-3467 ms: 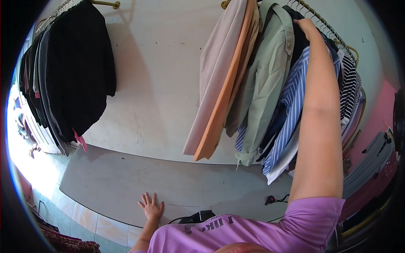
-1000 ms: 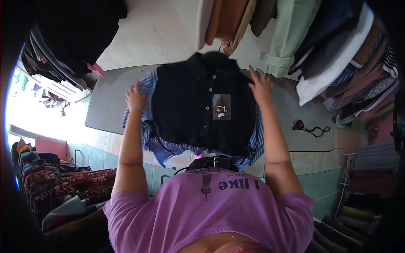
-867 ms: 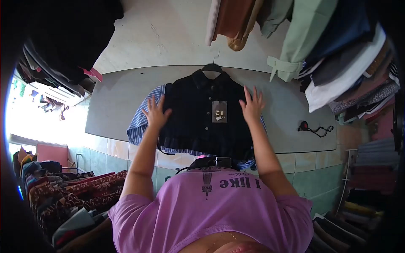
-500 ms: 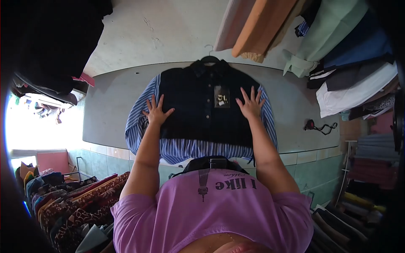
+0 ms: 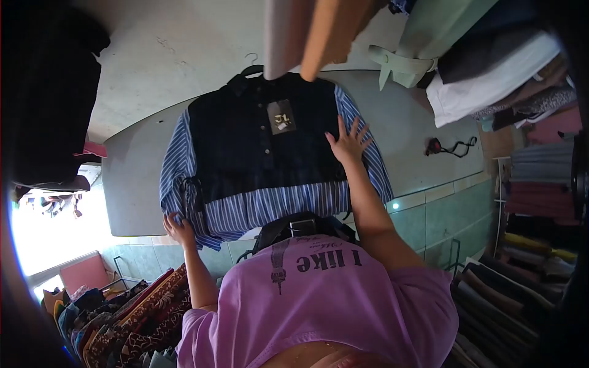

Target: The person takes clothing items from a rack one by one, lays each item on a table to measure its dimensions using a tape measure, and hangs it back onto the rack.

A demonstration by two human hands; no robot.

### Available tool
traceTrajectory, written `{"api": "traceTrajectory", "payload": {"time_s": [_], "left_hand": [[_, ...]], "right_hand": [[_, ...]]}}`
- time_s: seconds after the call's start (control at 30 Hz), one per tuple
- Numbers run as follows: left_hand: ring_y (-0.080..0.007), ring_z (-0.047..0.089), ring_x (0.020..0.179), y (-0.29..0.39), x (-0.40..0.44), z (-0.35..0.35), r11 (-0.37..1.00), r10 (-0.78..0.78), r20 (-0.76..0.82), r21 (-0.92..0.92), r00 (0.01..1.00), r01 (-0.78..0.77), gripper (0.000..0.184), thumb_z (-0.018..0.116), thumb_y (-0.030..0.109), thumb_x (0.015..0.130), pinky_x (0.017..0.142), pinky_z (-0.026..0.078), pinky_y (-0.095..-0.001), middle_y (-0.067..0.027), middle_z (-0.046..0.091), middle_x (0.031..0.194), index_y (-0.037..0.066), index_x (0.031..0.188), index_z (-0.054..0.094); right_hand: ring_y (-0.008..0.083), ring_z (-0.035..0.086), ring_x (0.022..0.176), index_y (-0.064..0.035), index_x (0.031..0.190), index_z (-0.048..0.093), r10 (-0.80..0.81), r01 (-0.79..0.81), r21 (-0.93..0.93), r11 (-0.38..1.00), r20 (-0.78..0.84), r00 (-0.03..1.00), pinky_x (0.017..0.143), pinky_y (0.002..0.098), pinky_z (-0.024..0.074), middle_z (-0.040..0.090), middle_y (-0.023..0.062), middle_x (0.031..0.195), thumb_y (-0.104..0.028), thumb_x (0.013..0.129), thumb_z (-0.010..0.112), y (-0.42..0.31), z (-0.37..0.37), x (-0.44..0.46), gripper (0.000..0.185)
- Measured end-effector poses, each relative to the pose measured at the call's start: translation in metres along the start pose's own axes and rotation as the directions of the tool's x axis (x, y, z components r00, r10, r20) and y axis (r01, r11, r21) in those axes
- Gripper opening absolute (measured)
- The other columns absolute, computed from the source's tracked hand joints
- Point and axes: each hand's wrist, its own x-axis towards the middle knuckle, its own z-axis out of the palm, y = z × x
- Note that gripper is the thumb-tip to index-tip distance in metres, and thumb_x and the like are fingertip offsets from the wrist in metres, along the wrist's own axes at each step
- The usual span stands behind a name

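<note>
A dark shirt (image 5: 236, 135) with blue-and-white striped sleeves and hem lies spread on the grey table (image 5: 405, 113). Its black hanger (image 5: 252, 70) shows at the collar, and a small tag (image 5: 281, 118) rests on its chest. Near the cuff of the striped sleeve on the left is my left hand (image 5: 179, 230), fingers apart, at the lower corner of the shirt. My right hand (image 5: 348, 144) lies flat with fingers spread, over the edge of the dark body and the other striped sleeve.
Hanging clothes, among them an orange garment (image 5: 331, 34) and a pale green sleeve (image 5: 408, 64), overhang the table's far side. Black garments (image 5: 52, 110) hang at the left. A black cord (image 5: 457, 147) lies on the right. Patterned clothes (image 5: 144, 313) fill the lower left.
The shirt went from hanging in the air to lying flat, sleeves out at its sides. My left hand has moved down from the chest to the sleeve cuff; my right hand remains on the shirt's right side.
</note>
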Motion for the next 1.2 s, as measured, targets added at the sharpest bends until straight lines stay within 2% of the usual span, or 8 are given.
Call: {"api": "traceTrajectory", "payload": {"time_s": [0.13, 0.2, 0.23, 0.4, 0.67, 0.83, 1.03, 1.2], "left_hand": [[-0.0351, 0.048, 0.106, -0.021, -0.005, -0.008, 0.990, -0.139, 0.263, 0.013, 0.955, 0.141, 0.033, 0.056, 0.010, 0.068, 0.091, 0.036, -0.0452, -0.0143, 0.053, 0.112, 0.010, 0.101, 0.056], [-0.0334, 0.050, 0.103, -0.030, 0.010, -0.010, 0.987, -0.131, 0.369, -0.039, 0.920, 0.156, 0.030, 0.054, 0.010, 0.071, 0.089, 0.038, -0.0436, -0.0125, 0.054, 0.111, 0.011, 0.101, 0.057], [-0.0317, 0.052, 0.101, -0.033, 0.014, -0.013, 0.980, -0.113, 0.467, -0.094, 0.877, 0.176, 0.028, 0.052, 0.009, 0.073, 0.087, 0.040, -0.0421, -0.0107, 0.055, 0.109, 0.013, 0.101, 0.058], [-0.0278, 0.051, 0.106, -0.018, 0.074, -0.062, 0.899, -0.201, 0.277, 0.434, 0.940, 0.064, 0.031, 0.047, 0.010, 0.082, 0.083, 0.044, -0.0402, -0.0085, 0.051, 0.119, 0.020, 0.108, 0.059], [-0.0319, 0.014, 0.135, 0.051, 0.101, -0.051, 0.863, -0.158, 0.338, 0.504, 0.928, -0.037, 0.053, 0.055, 0.034, 0.084, 0.103, 0.018, -0.0557, -0.0124, 0.016, 0.147, 0.030, 0.134, 0.037], [-0.0345, 0.005, 0.137, 0.061, 0.060, 0.006, 0.982, 0.090, 0.517, 0.097, 0.852, -0.162, 0.075, 0.055, 0.050, 0.080, 0.102, 0.012, -0.0627, -0.0126, 0.006, 0.149, 0.027, 0.142, 0.019], [-0.0350, 0.003, 0.137, 0.033, 0.063, 0.003, 0.992, -0.022, 0.639, 0.107, 0.769, -0.061, 0.092, 0.060, 0.061, 0.070, 0.097, 0.008, -0.0693, -0.0074, 0.002, 0.150, 0.029, 0.143, 0.013], [-0.0357, 0.001, 0.137, 0.048, 0.084, -0.017, 0.996, 0.017, 0.732, 0.047, 0.681, -0.077, 0.094, 0.064, 0.061, 0.067, 0.094, 0.011, -0.0717, -0.0125, 0.005, 0.149, 0.028, 0.142, 0.018]], "right_hand": [[0.0408, 0.009, 0.134, -0.0253, 0.136, 0.035, -0.190, 0.174, 0.130, 0.976, 0.123, 0.974, 0.105, 0.0587, 0.0056, 0.023, 0.0169, 0.144, -0.055, 0.085, 0.043, 0.026, -0.026, 0.030, 0.059], [0.0298, 0.056, 0.100, -0.0041, 0.105, 0.060, -0.186, 0.018, 0.922, 0.387, 0.059, 0.981, 0.092, 0.0396, 0.0398, 0.062, 0.0163, 0.098, -0.027, 0.086, 0.055, 0.081, -0.026, 0.056, 0.030], [0.0331, 0.058, 0.091, -0.0010, 0.100, 0.061, -0.199, 0.445, 0.484, 0.753, -0.477, 0.856, 0.081, 0.0396, 0.0460, 0.061, 0.0183, 0.098, -0.020, 0.086, 0.054, 0.123, -0.026, 0.065, 0.025], [0.0365, 0.049, 0.107, -0.0230, 0.125, 0.047, 0.331, -0.549, -0.210, 0.809, -0.609, 0.721, 0.091, 0.0525, 0.0353, 0.054, 0.0155, 0.115, -0.046, 0.088, 0.044, 0.299, -0.028, 0.069, 0.044], [0.0349, 0.054, 0.103, -0.0131, 0.119, 0.050, 0.302, -0.281, 0.109, 0.953, -0.335, 0.893, 0.085, 0.0418, 0.0457, 0.056, 0.0155, 0.113, -0.030, 0.074, 0.067, 0.337, -0.023, 0.045, 0.050], [0.0239, 0.060, 0.084, 0.0002, 0.102, 0.059, 0.465, 0.066, 0.783, 0.618, -0.432, 0.773, 0.079, 0.0324, 0.0480, 0.062, 0.0116, 0.096, -0.015, 0.061, 0.078, 0.326, -0.007, -0.020, 0.049], [0.0199, 0.059, 0.082, -0.0025, 0.111, 0.049, 0.460, 0.497, 0.553, 0.669, -0.833, 0.306, 0.065, 0.0332, 0.0483, 0.059, 0.0102, 0.100, -0.010, 0.079, 0.066, 0.283, -0.090, -0.111, 0.037], [0.0197, 0.061, 0.082, -0.0091, 0.118, 0.044, 0.462, 0.388, 0.850, 0.357, -0.522, 0.717, 0.058, 0.0265, 0.0435, 0.057, 0.0076, 0.101, -0.010, 0.084, 0.055, 0.156, -0.194, -0.178, 0.035]]}}
